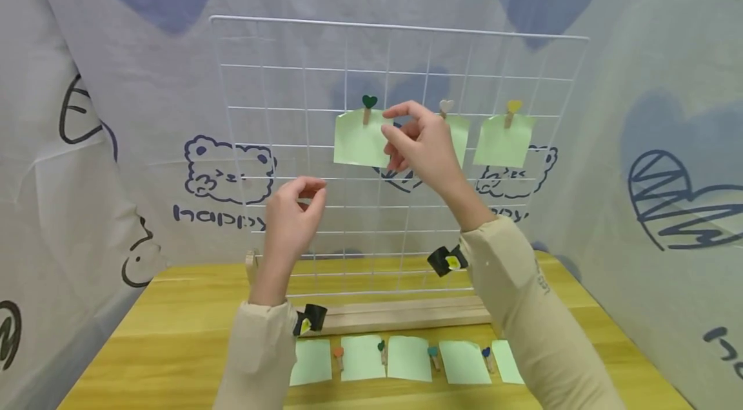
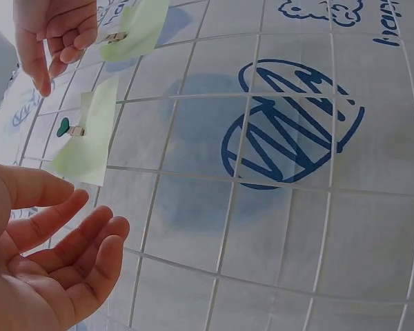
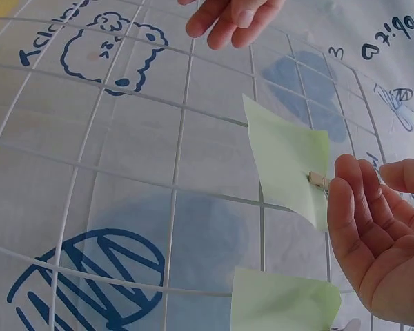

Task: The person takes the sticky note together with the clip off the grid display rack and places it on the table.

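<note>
A sticky note [image 1: 355, 142] hangs on the white wire grid [image 1: 325, 179], held by a small clothespin with a dark green heart [image 1: 369, 101]. My right hand [image 1: 426, 146] is just right of this clothespin, thumb and index finger bent with a gap between them, holding nothing. Behind that hand, partly hidden, hangs a second note [image 1: 460, 136] under a white heart clothespin [image 1: 445, 106]. Farther right, a yellow heart clothespin [image 1: 513, 107] holds a third note [image 1: 503, 144]. My left hand [image 1: 293, 211], loosely curled and without anything in it, hovers lower left of the first note.
Several more notes [image 1: 409, 360] lie in a row on the yellow wooden table [image 1: 174, 332], with small heart clothespins [image 1: 433, 356] between them. A wooden base [image 1: 400, 316] runs along the grid's bottom. Printed cloth [image 1: 128, 158] hangs behind and at the sides.
</note>
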`<move>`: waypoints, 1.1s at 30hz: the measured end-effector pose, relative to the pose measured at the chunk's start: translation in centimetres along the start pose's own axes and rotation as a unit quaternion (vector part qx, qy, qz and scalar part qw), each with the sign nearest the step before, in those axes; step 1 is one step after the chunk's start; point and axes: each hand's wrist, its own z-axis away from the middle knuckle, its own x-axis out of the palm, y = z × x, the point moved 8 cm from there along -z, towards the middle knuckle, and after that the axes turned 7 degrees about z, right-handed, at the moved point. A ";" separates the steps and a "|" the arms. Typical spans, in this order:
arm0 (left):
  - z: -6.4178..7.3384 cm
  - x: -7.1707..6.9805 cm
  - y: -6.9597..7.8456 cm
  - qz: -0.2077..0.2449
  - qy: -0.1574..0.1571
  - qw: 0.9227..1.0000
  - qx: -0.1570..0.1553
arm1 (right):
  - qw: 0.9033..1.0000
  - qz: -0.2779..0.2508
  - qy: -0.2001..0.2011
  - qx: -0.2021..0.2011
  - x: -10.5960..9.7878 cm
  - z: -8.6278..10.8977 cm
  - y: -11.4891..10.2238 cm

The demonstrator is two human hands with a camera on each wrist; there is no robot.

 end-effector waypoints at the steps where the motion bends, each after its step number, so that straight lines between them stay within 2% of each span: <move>1: -0.1 0.0 0.1 0.001 0.001 1.000 0.002 | 1.000 0.002 -0.003 0.000 0.0 -0.1 0.0; 8: -0.8 0.0 0.6 0.004 0.001 1.000 0.001 | 1.000 0.014 -0.012 0.019 0.2 -1.1 0.1; 16: -1.8 0.1 1.4 0.023 0.021 0.999 0.014 | 0.997 0.066 -0.020 0.028 0.5 -2.4 -0.1; 22: -2.4 0.3 1.7 0.037 0.031 0.999 0.018 | 0.993 0.101 -0.042 0.035 1.0 -3.0 -0.3; 28: -3.0 0.8 1.9 0.050 0.025 0.998 0.012 | 0.990 0.119 -0.056 0.048 1.1 -3.7 -0.4; 33: -3.4 1.1 1.7 0.068 0.024 0.997 0.006 | 0.983 0.147 -0.085 0.069 1.5 -3.9 -0.2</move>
